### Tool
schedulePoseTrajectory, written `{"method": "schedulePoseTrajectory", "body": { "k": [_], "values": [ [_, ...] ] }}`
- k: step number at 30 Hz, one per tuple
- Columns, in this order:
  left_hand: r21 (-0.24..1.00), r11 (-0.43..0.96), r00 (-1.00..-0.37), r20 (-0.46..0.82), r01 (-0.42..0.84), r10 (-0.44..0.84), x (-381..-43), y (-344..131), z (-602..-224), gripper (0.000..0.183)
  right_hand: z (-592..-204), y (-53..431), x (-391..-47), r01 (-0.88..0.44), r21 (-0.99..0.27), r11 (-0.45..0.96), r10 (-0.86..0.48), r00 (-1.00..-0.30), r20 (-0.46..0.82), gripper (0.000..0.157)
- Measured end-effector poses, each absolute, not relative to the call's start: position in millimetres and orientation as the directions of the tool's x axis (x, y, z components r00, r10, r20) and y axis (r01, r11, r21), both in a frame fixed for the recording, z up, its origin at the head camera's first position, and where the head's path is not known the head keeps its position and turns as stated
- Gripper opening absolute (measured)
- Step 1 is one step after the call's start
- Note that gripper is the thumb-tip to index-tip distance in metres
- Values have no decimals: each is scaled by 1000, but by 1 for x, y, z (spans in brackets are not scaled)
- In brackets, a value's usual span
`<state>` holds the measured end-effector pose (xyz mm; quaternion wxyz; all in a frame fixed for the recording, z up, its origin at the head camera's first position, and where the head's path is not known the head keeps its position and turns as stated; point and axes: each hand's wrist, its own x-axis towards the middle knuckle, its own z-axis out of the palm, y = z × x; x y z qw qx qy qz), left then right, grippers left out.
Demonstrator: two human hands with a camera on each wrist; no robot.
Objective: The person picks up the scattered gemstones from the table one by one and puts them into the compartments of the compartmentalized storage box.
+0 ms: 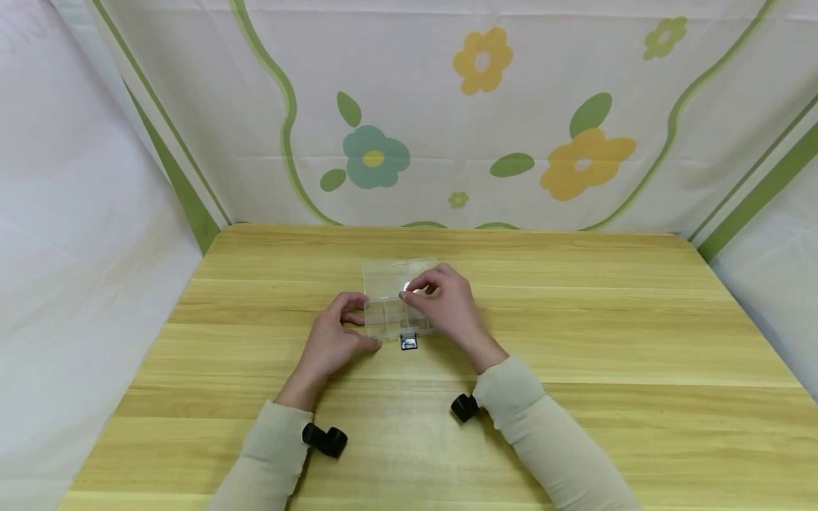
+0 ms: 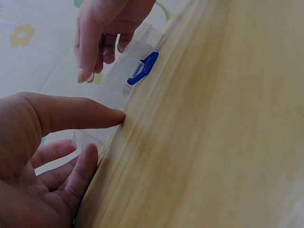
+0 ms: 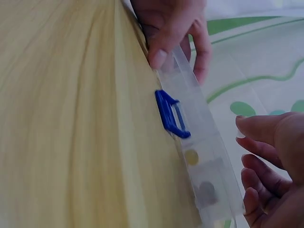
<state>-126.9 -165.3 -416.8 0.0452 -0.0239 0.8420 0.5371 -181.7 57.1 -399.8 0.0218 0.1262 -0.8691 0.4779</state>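
A clear plastic compartment box (image 1: pixel 375 327) lies on the table with its transparent lid (image 1: pixel 386 278) raised behind it. My left hand (image 1: pixel 332 337) holds the box at its left end, thumb at the front corner and fingers along the side. My right hand (image 1: pixel 449 301) is above the right part of the box, thumb and index fingertip pinching a small pale piece (image 3: pixel 240 135), mostly hidden. On the front edge sits a blue latch (image 3: pixel 166 114). Through the wall, a yellowish round piece (image 3: pixel 192 157) and a dark round piece (image 3: pixel 207 193) show inside.
The wood-grain table (image 1: pixel 607 326) extends on both sides of the box. Behind it hangs a white cloth (image 1: pixel 434 92) printed with flowers. Each sleeve carries a black wrist mount, one on the left (image 1: pixel 326 440) and one on the right (image 1: pixel 464 408).
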Motion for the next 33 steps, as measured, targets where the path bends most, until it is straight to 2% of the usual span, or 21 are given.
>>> {"method": "schedulePoseTrajectory", "body": {
  "k": [11,33],
  "values": [
    [907,414,-995,-101,-82,24,-126,-167,-417,72,-402,35,-179,-343,-736,583,-309,-932,190,9],
    [904,420,-995,-100,-81,24,-126,-168,-418,74,-404,25,-173,-370,-688,625,-325,-924,202,10]
  ]
}}
